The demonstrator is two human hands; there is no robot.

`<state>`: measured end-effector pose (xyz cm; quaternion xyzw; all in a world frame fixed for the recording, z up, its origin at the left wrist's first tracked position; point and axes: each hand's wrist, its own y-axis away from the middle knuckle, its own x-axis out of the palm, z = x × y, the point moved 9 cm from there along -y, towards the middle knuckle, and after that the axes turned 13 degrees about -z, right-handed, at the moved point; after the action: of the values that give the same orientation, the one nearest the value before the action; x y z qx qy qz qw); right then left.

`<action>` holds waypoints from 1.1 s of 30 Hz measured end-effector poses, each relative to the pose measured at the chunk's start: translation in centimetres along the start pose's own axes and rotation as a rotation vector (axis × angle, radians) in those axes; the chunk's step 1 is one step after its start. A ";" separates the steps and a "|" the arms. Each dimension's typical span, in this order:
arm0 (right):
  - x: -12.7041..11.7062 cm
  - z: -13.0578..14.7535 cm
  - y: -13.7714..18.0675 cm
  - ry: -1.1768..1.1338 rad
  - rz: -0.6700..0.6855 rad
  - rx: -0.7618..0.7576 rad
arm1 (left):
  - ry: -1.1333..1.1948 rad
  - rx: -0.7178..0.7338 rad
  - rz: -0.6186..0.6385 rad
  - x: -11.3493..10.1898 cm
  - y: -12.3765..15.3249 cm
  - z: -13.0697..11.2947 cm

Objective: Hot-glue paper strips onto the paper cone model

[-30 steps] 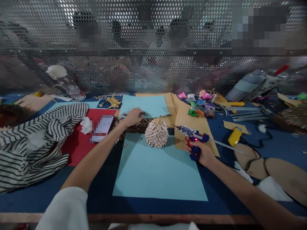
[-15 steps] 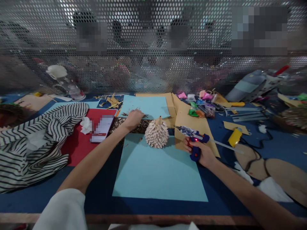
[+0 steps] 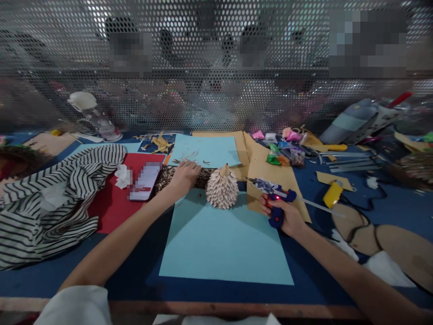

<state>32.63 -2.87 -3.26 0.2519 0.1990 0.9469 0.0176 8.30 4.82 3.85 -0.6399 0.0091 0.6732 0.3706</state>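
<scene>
Left hand (image 3: 185, 175) drawn back onto seed pile (image 3: 165, 177) beside cone (image 3: 222, 190) — pinch unclear; right hand (image 3: 287, 217) clamps glue gun (image 3: 270, 188).

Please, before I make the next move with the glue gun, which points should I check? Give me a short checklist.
1. Is the glue gun firm in the right hand grip: ok, fingers wrap the handle.
2. Is the red lamp lit: ok.
3. Is the nozzle apart from the scaled cone: ok.
4. Is the scaled cone upright on the blue sheet: ok.
5. Is a piece from the brown pile in the left hand: cannot tell, the hand covers it.
</scene>
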 end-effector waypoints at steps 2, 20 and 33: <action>0.0 0.0 0.0 -0.003 -0.009 0.005 | 0.008 -0.014 -0.024 -0.3 0.5 0.2; -0.1 0.1 0.1 0.016 -0.030 0.003 | 0.471 -0.254 -0.155 0.0 1.3 2.7; 0.0 0.1 -0.1 0.033 0.002 -0.014 | 0.586 -0.475 -0.083 1.0 1.2 4.9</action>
<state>32.68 -2.79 -3.26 0.2363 0.1925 0.9523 0.0154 3.63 6.81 3.31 -0.8733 -0.0676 0.4292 0.2204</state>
